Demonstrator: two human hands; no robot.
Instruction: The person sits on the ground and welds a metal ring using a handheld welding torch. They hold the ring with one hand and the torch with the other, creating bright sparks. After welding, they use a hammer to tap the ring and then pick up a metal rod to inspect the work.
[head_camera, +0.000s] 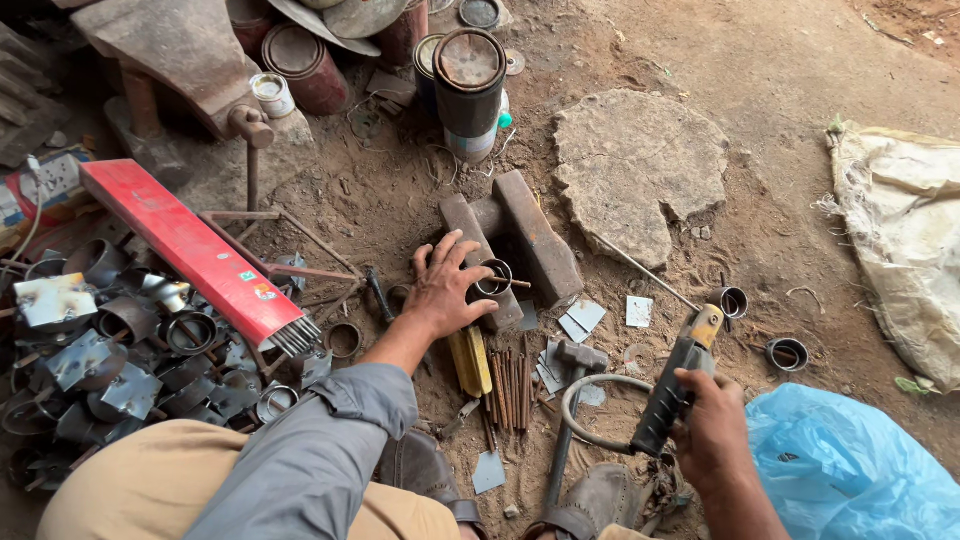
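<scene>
My left hand (447, 288) reaches forward and holds a short metal pipe ring (493, 278) with a thin rod stuck to it, resting on a heavy steel block (540, 245) on the dirt floor. My right hand (712, 425) grips a black and yellow welding electrode holder (678, 375) with a long thin electrode (645, 270) pointing up and left. A grey cable loops from the holder's base. Between the hands lie several rusty short rods (510, 385), small square metal plates (582, 318) and a hammer (572, 400).
A pile of finished pipe rings with plates (120, 360) lies at left beside a red box of electrodes (200, 255). Paint tins (468, 85) stand at the top. A flat stone (635, 165), loose rings (787, 353), a white sack (900, 240) and a blue plastic bag (850, 465) lie at right.
</scene>
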